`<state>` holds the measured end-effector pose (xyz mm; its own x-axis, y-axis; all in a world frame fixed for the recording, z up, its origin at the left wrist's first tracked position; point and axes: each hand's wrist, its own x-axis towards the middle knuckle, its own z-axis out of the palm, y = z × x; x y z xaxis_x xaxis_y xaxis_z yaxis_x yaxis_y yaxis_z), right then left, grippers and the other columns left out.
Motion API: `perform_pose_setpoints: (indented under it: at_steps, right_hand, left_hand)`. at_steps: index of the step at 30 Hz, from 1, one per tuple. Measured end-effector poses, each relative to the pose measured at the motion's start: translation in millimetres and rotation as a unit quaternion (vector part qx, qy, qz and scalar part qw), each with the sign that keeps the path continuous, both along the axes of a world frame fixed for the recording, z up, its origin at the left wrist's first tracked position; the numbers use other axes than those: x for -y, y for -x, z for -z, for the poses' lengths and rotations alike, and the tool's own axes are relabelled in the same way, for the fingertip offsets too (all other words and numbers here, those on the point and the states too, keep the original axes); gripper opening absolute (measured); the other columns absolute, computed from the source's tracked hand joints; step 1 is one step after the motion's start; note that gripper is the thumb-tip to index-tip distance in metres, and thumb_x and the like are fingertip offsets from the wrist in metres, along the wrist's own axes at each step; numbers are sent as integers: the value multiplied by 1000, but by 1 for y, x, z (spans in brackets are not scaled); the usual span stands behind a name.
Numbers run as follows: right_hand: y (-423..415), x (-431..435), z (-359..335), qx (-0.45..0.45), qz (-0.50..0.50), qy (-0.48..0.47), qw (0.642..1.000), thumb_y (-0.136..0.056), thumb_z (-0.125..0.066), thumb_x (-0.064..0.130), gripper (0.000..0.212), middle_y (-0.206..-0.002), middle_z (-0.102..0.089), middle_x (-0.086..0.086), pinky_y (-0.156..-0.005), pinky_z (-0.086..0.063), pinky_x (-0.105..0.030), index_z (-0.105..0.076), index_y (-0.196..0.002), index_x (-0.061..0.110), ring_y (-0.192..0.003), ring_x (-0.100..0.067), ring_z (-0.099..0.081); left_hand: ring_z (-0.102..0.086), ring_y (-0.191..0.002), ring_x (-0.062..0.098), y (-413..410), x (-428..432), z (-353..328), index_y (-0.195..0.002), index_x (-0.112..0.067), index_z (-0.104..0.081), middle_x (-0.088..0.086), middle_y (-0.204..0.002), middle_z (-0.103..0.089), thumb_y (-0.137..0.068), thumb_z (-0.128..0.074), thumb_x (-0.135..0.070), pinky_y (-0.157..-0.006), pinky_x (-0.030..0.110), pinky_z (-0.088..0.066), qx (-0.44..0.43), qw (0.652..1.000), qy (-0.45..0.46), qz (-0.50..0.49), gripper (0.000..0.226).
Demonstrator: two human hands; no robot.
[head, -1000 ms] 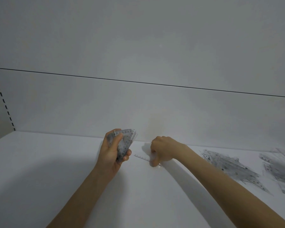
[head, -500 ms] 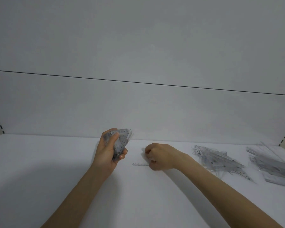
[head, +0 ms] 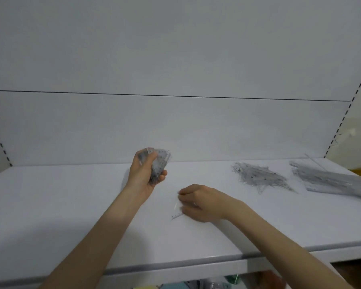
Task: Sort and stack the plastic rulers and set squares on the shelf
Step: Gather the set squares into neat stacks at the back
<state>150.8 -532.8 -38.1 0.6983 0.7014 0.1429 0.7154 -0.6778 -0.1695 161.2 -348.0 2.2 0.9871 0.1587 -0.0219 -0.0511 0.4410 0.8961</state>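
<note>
The right grip point(head: 200, 202) has moved back from the rear of the shelf point(head: 71, 205) toward its front edge, and the clear piece point(head: 176, 215) came with it. Its fingers now pinch the piece, whose scaled end sticks out just left of the grip, low on the shelf. The left grip point(head: 143, 174), further up and left, is closed around a stack point(head: 159, 161) of set squares. Probably the piece joins this stack next.

Single head-worn view — forward and down, close over the shelf point(head: 71, 205) and both forearms.
</note>
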Motion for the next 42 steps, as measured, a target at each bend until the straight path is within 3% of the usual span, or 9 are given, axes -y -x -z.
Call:
perform_pose_setpoints:
  at_steps: [4, 11, 16, 19, 24, 28, 34, 38, 42]
  right_hand:
    - [32, 8, -11, -95, 30, 92, 991, -80, -60, 65, 72, -134, -46, -5, -103, -38, -40, -55, -122, 6, -126, -17, -37]
    - [77, 30, -9, -65, -19, 63, 996, -73, -68, 64, 86, -150, -33, 5, -110, -33, -34, -45, -138, 11, -136, -9, -25]
    - [89, 49, 8, 25, -91, 32, 995, -89, -56, 56, 65, -141, -48, -5, -99, -46, -43, -49, -138, 15, -131, -19, -41]
    - [98, 56, 11, 54, -116, -26, 991, -100, -39, 43, 46, -123, -63, -3, -84, -52, -42, -57, -130, 14, -112, -21, -58]
    - [93, 65, -4, 128, -63, -129, 981, -102, -32, 37, 46, -98, -66, -6, -65, -53, -37, -55, -133, 12, -80, -21, -62]
    - [63, 53, -18, 184, -58, -175, 966, -97, -35, 14, 47, -118, -48, -12, -82, -42, -27, -42, -144, 12, -97, -21, -43]
    - [32, 10, -39, 12, -64, -233, 970, -81, -38, 7, 65, -126, -35, 4, -103, -20, -11, -38, -146, 19, -109, -18, -32]
    - [9, -9, -37, 105, -74, -222, 967, -99, -34, 28, 43, -126, -48, 4, -101, -29, -30, -50, -139, 25, -108, -19, -37]
    - [-6, -26, -35, 135, -54, -249, 958, -95, -50, 38, 43, -124, -56, 9, -98, -34, -36, -50, -137, 27, -112, -14, -45]
  left_hand:
    - [-56, -47, 17, 27, 6, 7, -111, -17, -49, 18, -101, -59, -95, -56, -20, -37, 19, -42, -11, 1000, 4, 13, 17]
    - [-56, -48, 16, 72, 18, 27, -108, -18, -50, 16, -98, -59, -95, -55, -21, -37, 18, -42, -31, 999, 9, 4, 15]
    - [-55, -47, 16, 101, 19, 40, -102, -20, -50, 14, -95, -58, -96, -54, -22, -37, 19, -43, -37, 999, 7, -9, 8]
    - [-54, -47, 16, 109, 18, 41, -106, -18, -49, 15, -95, -58, -97, -53, -22, -37, 18, -42, -36, 999, 6, -17, 11]
    - [-53, -47, 15, 110, 22, 34, -109, -18, -49, 15, -101, -59, -97, -53, -23, -37, 17, -41, -31, 999, 18, 12, 14]
    - [-50, -48, 14, 107, 28, 26, -103, -20, -52, 14, -101, -59, -97, -50, -26, -35, 16, -39, -21, 996, 56, 64, 9]
    - [-52, -50, 13, 87, 19, 16, -116, -18, -53, 12, -102, -66, -91, -49, -40, -34, 14, -39, 17, 985, 28, 168, 34]
    - [-52, -52, 11, 65, -3, 11, -125, -17, -52, 13, -111, -65, -89, -48, -45, -34, 13, -38, 27, 979, 5, 203, 46]
    - [-48, -50, 10, 45, -20, 12, -132, -10, -46, 12, -101, -63, -89, -46, -46, -32, 12, -34, 20, 970, -16, 240, 56]
